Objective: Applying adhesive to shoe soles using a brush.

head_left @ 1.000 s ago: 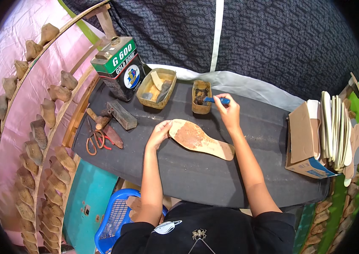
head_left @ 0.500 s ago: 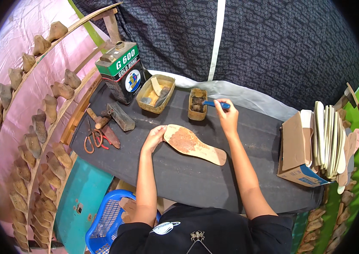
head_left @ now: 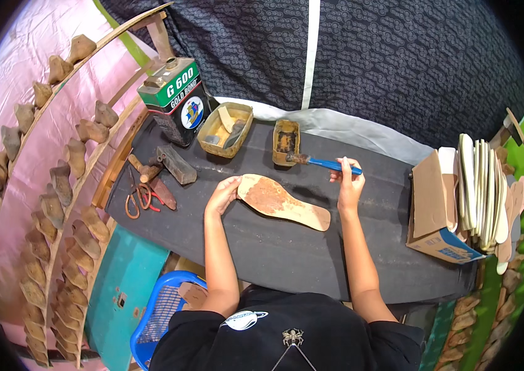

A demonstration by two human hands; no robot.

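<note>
A tan, sole-shaped shoe insole [head_left: 302, 211] has a rough reddish-brown patch across its wide end. My left hand [head_left: 223, 193] grips that wide end, closed on its edge. In my right hand [head_left: 349, 180] is a brush with a blue handle [head_left: 334, 164], closed in the fingers. The brush's dark, clogged bristle end lies at the near rim of a small yellowish tub [head_left: 279, 146], whose inside is coated with dark brown residue. The narrow end of the insole points right, below the brush.
Left on the dark-covered table [head_left: 274, 260] are a metal can [head_left: 172, 102], a tub of scraps [head_left: 208, 147], a grey block [head_left: 177, 166], a hammer [head_left: 145, 168] and scissors [head_left: 132, 204]. A cardboard box [head_left: 430, 207] of insoles stands right. Shoe lasts [head_left: 51, 204] line racks; a blue basket [head_left: 147, 328] sits below.
My right hand has moved right and slightly down, drawing the brush out of the tub to its near rim. My left hand still holds the insole, little changed.
</note>
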